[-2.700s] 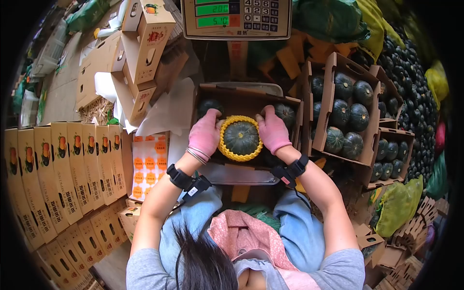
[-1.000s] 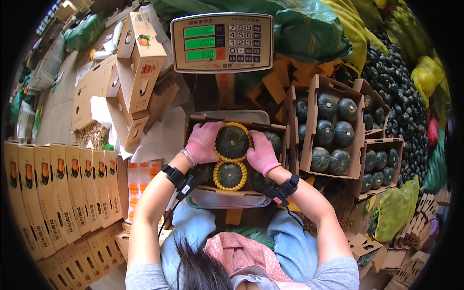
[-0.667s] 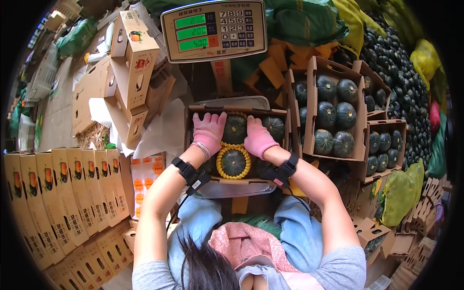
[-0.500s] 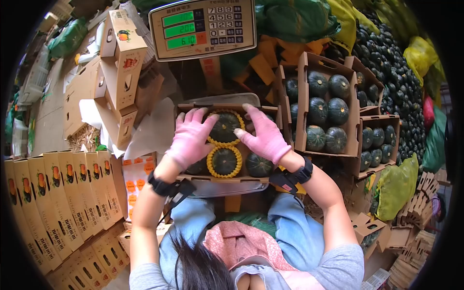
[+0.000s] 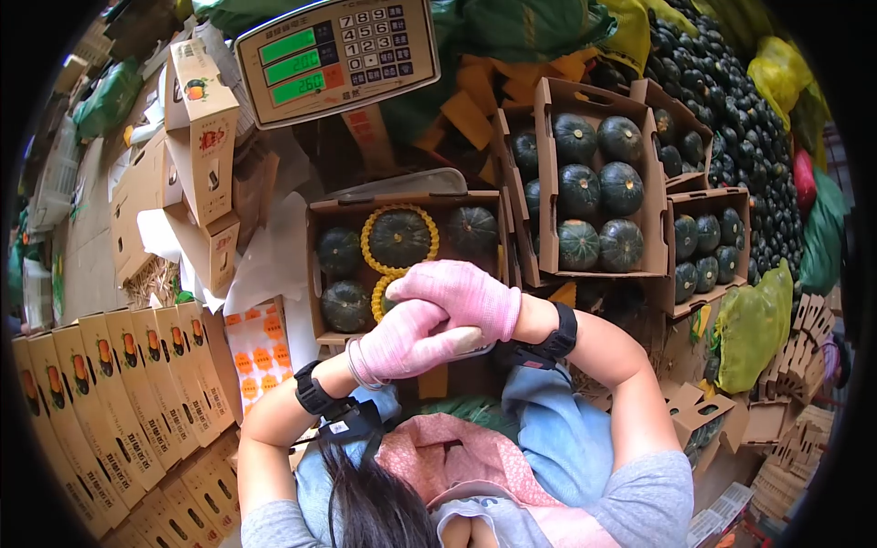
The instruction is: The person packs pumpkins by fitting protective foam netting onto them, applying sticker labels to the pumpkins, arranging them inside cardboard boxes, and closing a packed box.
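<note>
My gloved hands overlap above the front of an open cardboard box [image 5: 315, 208]. My right hand [image 5: 470, 297] lies on top, its fingers curled over my left hand [image 5: 402, 342]. The left fingers are hidden beneath it, while the left thumb points right. Inside the box are dark green squashes, among them one at the back left [image 5: 340, 253] and one at the back right [image 5: 473, 230]. A back-middle squash [image 5: 399, 237] sits in a yellow foam ring [image 5: 367, 239]. Another yellow ring [image 5: 377, 297] shows in front of it, partly covered by my hands.
A scale display [image 5: 338, 57] with green readouts stands behind the box. To the right are boxes of squashes [image 5: 577, 190] and a big heap of squashes [image 5: 731, 119]. Printed cartons [image 5: 119, 393] line the left, near an orange sticker sheet [image 5: 260, 352]. A green-yellow mesh bag [image 5: 754, 329] lies right.
Both hands have left the back-middle ringed squash and come together nearer my body. The display's bottom line went from 6.10 to 2.60. The view has shifted, moving the box leftward in frame.
</note>
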The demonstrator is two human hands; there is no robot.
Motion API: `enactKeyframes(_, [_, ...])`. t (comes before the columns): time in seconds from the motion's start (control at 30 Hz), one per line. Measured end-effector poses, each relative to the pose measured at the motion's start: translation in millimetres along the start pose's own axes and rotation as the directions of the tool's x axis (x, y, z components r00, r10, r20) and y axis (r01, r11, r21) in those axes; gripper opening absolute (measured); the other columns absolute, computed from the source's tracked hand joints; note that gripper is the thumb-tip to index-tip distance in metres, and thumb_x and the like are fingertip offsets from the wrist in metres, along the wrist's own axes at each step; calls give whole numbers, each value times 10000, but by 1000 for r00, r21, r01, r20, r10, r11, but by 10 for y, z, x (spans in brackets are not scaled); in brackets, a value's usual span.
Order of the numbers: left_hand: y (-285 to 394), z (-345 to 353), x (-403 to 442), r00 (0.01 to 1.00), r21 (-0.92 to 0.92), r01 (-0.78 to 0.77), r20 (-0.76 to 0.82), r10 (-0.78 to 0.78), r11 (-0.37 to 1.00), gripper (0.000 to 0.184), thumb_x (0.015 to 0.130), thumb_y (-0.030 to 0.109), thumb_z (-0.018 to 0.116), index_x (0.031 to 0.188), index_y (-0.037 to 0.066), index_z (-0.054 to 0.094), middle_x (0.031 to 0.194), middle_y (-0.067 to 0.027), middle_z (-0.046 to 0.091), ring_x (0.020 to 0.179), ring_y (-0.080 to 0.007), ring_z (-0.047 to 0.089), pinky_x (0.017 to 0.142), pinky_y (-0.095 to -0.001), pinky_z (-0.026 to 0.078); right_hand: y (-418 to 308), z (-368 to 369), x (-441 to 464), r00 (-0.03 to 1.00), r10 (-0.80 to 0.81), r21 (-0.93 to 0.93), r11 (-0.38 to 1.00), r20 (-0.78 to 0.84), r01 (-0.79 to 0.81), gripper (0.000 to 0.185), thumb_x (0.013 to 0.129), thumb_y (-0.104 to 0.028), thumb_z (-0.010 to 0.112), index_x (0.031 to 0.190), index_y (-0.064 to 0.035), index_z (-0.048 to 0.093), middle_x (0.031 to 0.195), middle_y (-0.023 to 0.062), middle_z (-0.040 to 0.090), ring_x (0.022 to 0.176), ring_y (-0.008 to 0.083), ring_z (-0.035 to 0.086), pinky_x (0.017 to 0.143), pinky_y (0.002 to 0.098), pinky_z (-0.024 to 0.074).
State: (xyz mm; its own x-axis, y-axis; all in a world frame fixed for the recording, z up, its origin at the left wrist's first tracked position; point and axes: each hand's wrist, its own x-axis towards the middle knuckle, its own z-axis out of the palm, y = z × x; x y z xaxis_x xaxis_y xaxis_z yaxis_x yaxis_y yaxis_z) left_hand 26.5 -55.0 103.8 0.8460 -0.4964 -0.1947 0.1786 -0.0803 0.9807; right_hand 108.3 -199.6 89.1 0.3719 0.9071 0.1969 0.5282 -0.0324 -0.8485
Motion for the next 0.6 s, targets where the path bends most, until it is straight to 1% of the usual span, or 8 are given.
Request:
enactKeyframes(0.1, [-100, 90, 14, 994, -330, 13, -98, -48, 944, 219, 885, 184, 626, 973, -16, 648, 888, -16, 642, 857, -107, 572, 783, -271, 473, -30, -47, 26, 1000, -14, -9, 1000, -18, 14, 483, 641, -216, 715, 1065, -33, 574, 945, 151, 615, 896, 340, 611, 756, 378, 508])
enactKeyframes(0.23, [-72, 6, -38, 990, -296, 117, -36, -133, 948, 206, 887, 177, 607, 969, -10, 630, 940, -13, 618, 873, -78, 532, 770, -256, 448, -56, 18, 40, 996, 29, 107, 994, -86, -20, 507, 649, -189, 722, 1101, -28, 558, 956, 160, 609, 909, 322, 617, 785, 356, 506])
enactKeyframes(0.33, [-41, -18, -73, 991, 43, -25, -134, 30, 999, 183, 884, 177, 590, 933, 4, 623, 886, -38, 607, 835, -157, 553, 760, -310, 449, -139, 48, 42, 975, 188, 219, 963, -123, -158, 717, 607, -260, 815, 1208, -47, 486, 1000, 139, 589, 924, 285, 612, 806, 349, 492])
enactKeyframes(0.37, [26, -65, 20, 897, 447, -306, -160, 412, 841, 161, 860, 177, 598, 905, 22, 600, 818, -92, 578, 790, -264, 554, 753, -365, 447, -78, 120, 28, 944, 118, 111, 990, -308, -87, 828, 589, -274, 827, 1278, -66, 418, 1042, 140, 562, 949, 276, 592, 835, 358, 483])
enactKeyframes(0.4, [103, -133, -37, 904, 810, -177, -90, 417, 559, 237, 771, 180, 677, 923, 40, 563, 885, -138, 563, 819, -345, 545, 796, -414, 453, -73, 161, 10, 899, 284, 163, 957, -333, -242, 835, 618, -258, 815, 1309, -74, 383, 1065, 140, 549, 972, 290, 574, 865, 377, 471])
enactKeyframes(0.47, [275, -114, 39, 691, 934, -160, -126, 712, 320, 319, 689, 182, 742, 898, 57, 536, 966, -132, 558, 864, -337, 563, 838, -443, 455, 120, 378, -5, 861, 454, 365, 860, -228, -357, 695, 676, -200, 752, 1264, -63, 408, 1090, 158, 544, 1025, 292, 559, 870, 366, 473])
enactKeyframes(0.5, [291, -122, 62, 671, 886, -272, -106, 734, 376, 386, 630, 166, 779, 909, 65, 533, 1032, -130, 543, 911, -362, 561, 882, -488, 440, 179, 464, -20, 860, 484, 430, 819, -163, -380, 692, 678, -204, 750, 1263, -63, 409, 1090, 157, 543, 1027, 291, 557, 874, 365, 469])
enactKeyframes(0.6, [383, -30, 156, 650, 447, -726, 199, 734, 522, 343, 648, 326, 770, 819, 74, 612, 874, -92, 602, 852, -316, 593, 821, -524, 441, 60, 549, -29, 904, 418, 479, 813, -85, -330, 683, 685, -215, 745, 1261, -62, 410, 1093, 154, 540, 1035, 289, 550, 886, 363, 460])
